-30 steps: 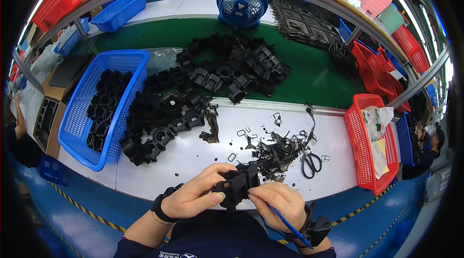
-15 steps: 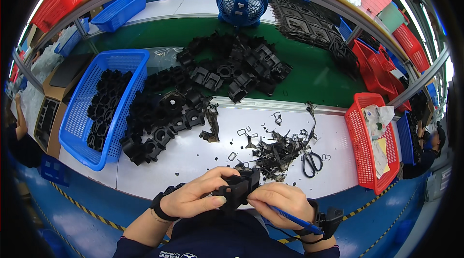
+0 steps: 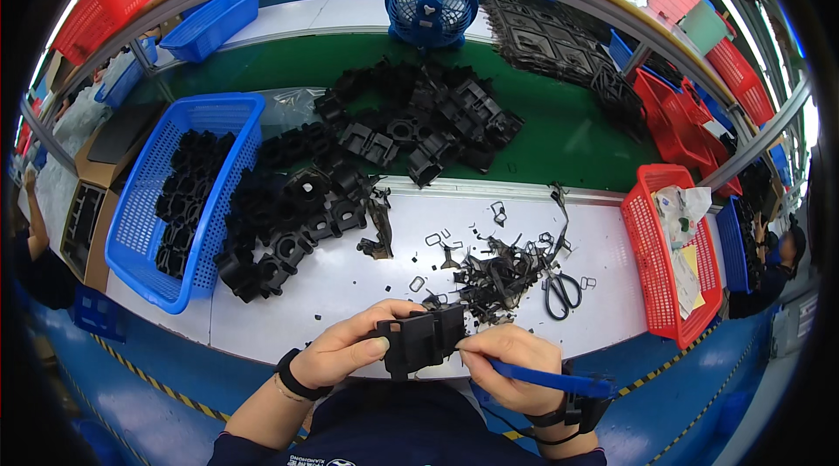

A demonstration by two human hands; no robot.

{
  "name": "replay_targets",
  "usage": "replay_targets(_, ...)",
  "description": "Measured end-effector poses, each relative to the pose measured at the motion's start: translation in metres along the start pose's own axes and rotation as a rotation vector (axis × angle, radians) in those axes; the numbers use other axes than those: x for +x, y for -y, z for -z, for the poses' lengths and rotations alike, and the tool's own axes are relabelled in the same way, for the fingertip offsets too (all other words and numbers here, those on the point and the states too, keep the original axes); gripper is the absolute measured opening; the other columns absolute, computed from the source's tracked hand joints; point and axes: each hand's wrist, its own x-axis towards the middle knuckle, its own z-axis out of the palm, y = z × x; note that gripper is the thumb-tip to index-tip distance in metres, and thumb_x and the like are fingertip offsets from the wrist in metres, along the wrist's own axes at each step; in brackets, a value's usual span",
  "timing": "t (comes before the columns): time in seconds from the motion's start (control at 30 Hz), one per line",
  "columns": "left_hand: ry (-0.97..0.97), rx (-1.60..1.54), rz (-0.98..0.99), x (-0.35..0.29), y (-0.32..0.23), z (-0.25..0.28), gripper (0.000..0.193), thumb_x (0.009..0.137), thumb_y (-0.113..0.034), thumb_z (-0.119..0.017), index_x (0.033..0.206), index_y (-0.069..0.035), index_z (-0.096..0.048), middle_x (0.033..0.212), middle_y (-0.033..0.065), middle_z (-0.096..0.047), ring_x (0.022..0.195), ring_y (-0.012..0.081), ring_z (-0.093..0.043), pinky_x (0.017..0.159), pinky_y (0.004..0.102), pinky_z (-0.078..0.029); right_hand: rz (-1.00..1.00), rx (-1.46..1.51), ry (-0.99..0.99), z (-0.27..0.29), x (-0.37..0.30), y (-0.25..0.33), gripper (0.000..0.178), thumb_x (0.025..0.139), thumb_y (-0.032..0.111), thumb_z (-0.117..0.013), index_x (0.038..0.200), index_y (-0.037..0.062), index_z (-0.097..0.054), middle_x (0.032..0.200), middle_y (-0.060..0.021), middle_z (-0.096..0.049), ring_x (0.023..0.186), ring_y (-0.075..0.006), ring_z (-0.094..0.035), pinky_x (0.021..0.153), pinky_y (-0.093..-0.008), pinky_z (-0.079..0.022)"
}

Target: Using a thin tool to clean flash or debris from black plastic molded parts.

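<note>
My left hand (image 3: 339, 351) grips a black molded plastic part (image 3: 418, 342) by its left side, thumb on the near face. Against the part's right end rest the pinched fingertips of my right hand (image 3: 516, 365). A slim blue-handled tool (image 3: 551, 377) lies in that right hand, its handle pointing back over the wrist; its working tip is hidden. Just beyond the part is a pile of black plastic scraps (image 3: 498, 274), with small loose rings and bits around it. Black-handled scissors (image 3: 562, 296) lie to the right of the pile.
Heaps of black molded parts (image 3: 293, 234) cover the table's left and the green mat (image 3: 559, 134). A blue basket (image 3: 229, 230) of parts stands left, a red basket (image 3: 642, 256) with papers right. A blue fan (image 3: 431, 12) stands at the back. People work at both sides.
The black part has turned in my left hand, showing more of its broad face. The blue handle in my right hand has swung flatter, toward the right.
</note>
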Motion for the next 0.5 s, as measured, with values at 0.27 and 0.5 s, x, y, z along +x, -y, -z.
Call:
replay_targets(0.27,0.064,0.128,-0.055,-0.0018,-0.0001,0.0057,0.028,0.096,-0.015,-0.047,0.117,0.003,-0.055,0.136,0.0172,-0.042,0.124,0.0232,-0.042,0.105,0.037,-0.031,0.179,-0.093,0.188,0.0006,0.006,0.0019,0.027,0.075,0.0,-0.071,0.1,-0.002,-0.063,0.082,-0.0119,-0.063,0.07,-0.025,-0.065,0.058,-0.0307,-0.054)
replay_targets(0.5,0.045,0.205,0.015,-0.0003,-0.0054,0.0032,0.023,0.096,-0.015,-0.049,0.11,0.003,-0.056,0.134,0.0173,-0.043,0.121,0.0227,-0.043,0.103,0.0367,-0.031,0.236,-0.236,0.316,0.0035,0.0053,0.0003,0.03,0.069,-0.002,-0.066,0.099,-0.0016,-0.06,0.084,-0.0087,-0.061,0.07,-0.0227,-0.063,0.056,-0.03,-0.052)
